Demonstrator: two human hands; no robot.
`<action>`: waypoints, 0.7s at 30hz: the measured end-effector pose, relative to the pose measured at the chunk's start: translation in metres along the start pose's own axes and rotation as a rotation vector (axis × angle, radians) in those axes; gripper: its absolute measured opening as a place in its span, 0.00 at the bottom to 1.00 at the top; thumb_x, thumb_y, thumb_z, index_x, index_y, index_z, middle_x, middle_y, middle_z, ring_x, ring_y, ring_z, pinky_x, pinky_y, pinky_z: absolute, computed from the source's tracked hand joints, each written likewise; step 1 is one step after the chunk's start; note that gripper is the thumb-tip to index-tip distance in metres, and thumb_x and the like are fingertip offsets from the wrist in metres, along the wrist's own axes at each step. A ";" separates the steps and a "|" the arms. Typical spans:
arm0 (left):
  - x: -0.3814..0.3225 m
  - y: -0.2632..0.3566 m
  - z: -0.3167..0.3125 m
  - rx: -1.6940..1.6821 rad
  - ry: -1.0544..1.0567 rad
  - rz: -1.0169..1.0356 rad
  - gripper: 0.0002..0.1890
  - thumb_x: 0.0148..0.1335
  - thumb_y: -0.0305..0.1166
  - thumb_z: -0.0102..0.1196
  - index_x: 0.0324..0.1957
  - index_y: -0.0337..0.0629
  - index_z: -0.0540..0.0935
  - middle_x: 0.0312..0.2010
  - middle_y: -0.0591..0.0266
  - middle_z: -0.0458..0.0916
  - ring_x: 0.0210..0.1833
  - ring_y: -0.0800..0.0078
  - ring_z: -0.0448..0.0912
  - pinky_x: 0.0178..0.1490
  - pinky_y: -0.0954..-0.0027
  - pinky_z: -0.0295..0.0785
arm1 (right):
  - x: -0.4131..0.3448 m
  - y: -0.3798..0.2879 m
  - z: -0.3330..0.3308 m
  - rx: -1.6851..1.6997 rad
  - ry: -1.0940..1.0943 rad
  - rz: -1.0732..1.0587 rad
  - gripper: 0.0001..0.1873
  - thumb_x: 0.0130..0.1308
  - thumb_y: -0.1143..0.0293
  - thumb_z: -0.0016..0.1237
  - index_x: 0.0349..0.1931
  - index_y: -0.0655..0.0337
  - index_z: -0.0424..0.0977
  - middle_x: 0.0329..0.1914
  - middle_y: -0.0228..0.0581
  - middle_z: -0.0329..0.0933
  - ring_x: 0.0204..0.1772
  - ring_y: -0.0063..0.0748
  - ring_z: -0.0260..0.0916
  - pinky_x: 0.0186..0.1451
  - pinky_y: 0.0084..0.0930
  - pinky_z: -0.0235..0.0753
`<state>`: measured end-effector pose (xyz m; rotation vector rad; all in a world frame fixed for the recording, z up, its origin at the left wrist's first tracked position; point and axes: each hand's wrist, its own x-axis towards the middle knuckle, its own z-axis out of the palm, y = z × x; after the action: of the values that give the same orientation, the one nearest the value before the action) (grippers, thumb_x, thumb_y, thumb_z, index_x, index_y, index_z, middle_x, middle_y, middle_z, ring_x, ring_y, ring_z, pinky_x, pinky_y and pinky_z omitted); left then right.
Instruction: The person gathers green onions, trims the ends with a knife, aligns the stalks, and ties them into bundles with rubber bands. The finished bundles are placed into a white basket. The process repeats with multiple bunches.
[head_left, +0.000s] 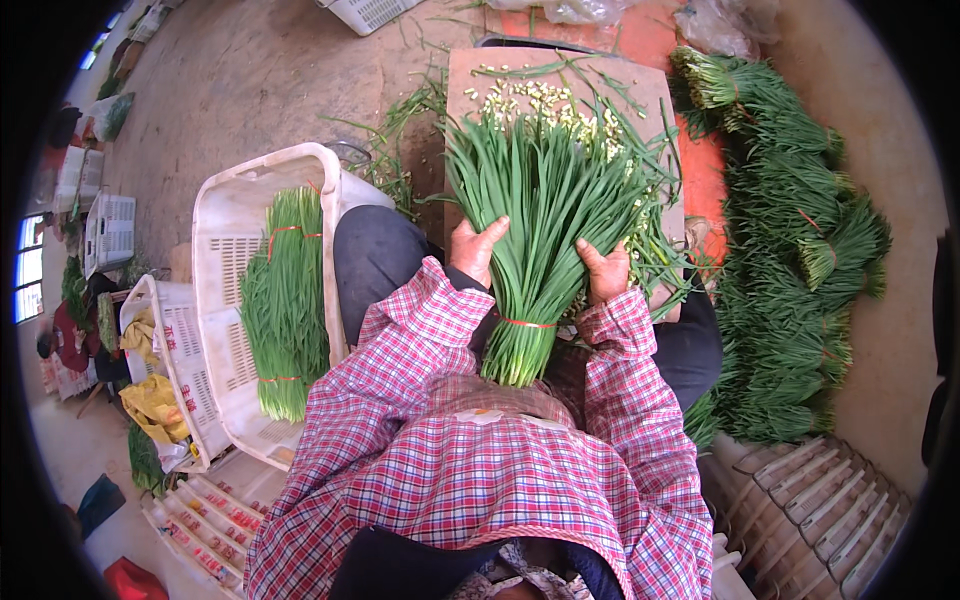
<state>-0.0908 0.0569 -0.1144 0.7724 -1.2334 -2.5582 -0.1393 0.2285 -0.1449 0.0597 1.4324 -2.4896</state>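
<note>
A large bunch of green garlic chives (525, 202) lies between my two hands, its leafy end fanned over a board (469, 67). A red band (527, 323) circles the bunch near its pale stem end, which points toward my lap. My left hand (474, 251) grips the left side of the leaves, thumb on top. On the opposite side, my right hand (606, 270) holds the leaves the same way. The fingers beneath the bunch are hidden. Cut pale stem ends (536, 97) and loose leaves are scattered on the board beyond the bunch.
At my left stands a white plastic crate (217, 187) holding banded chives (289, 300). Many chive bunches (787, 225) are piled at the right along an orange sheet (701, 172). Slatted crates (832, 510) sit lower right. Another person (75, 337) is at the far left.
</note>
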 end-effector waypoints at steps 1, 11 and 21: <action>-0.001 0.003 0.001 -0.001 -0.011 0.001 0.18 0.50 0.23 0.55 0.46 0.37 0.71 0.41 0.61 0.75 0.42 0.72 0.73 0.49 0.68 0.65 | -0.001 0.000 -0.002 -0.017 0.026 0.026 0.24 0.51 0.80 0.51 0.50 0.66 0.60 0.46 0.41 0.70 0.45 0.33 0.68 0.51 0.28 0.68; -0.005 0.000 0.016 0.050 -0.213 -0.055 0.24 0.45 0.18 0.56 0.48 0.35 0.68 0.41 0.61 0.74 0.43 0.72 0.72 0.50 0.70 0.66 | 0.007 -0.082 0.030 -1.237 0.142 -0.600 0.22 0.47 0.70 0.54 0.43 0.65 0.66 0.39 0.47 0.68 0.43 0.45 0.66 0.46 0.32 0.67; -0.005 0.001 0.020 0.144 -0.170 -0.049 0.26 0.42 0.16 0.57 0.47 0.38 0.69 0.41 0.65 0.74 0.43 0.74 0.72 0.48 0.72 0.66 | 0.028 -0.059 0.073 -1.157 -0.323 -0.349 0.07 0.45 0.75 0.52 0.25 0.61 0.68 0.22 0.40 0.65 0.31 0.42 0.65 0.33 0.28 0.67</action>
<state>-0.0976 0.0717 -0.1015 0.6303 -1.4818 -2.6438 -0.1741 0.1878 -0.0626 -0.8088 2.5778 -1.3779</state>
